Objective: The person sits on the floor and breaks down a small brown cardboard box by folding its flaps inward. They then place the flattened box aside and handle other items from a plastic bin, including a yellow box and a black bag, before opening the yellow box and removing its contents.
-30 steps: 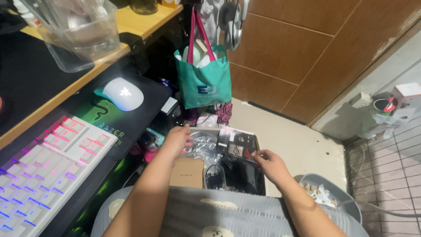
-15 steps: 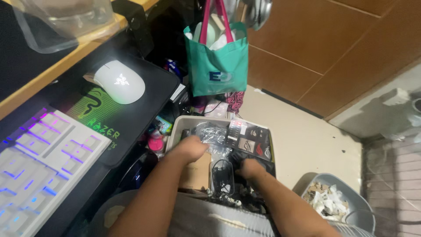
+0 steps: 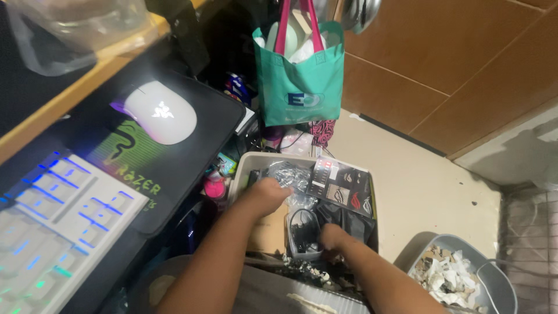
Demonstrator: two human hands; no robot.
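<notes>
A beige box (image 3: 239, 168) stands on the floor below me. It holds crinkled clear bags (image 3: 289, 173), a black printed carton (image 3: 343, 186), a brown cardboard box (image 3: 271, 232), a clear packet with a black cable (image 3: 302, 228) and black fabric (image 3: 356, 224). My left hand (image 3: 268, 195) reaches into the box, its fingers curled down onto the clear bags. My right hand (image 3: 333, 235) is bunched at the right edge of the cable packet, over the black fabric. Its fingertips are hidden, so its grip does not show.
A teal tote bag (image 3: 302, 81) hangs behind the box. At the left, a white mouse (image 3: 160, 111) sits on a black mat (image 3: 186, 151) beside a lit keyboard (image 3: 52, 227). A grey bin of paper scraps (image 3: 494, 276) stands at the lower right.
Both hands have gone deeper into the box. My right hand moved left from the black carton to the cable packet. My left hand has settled on the clear bags.
</notes>
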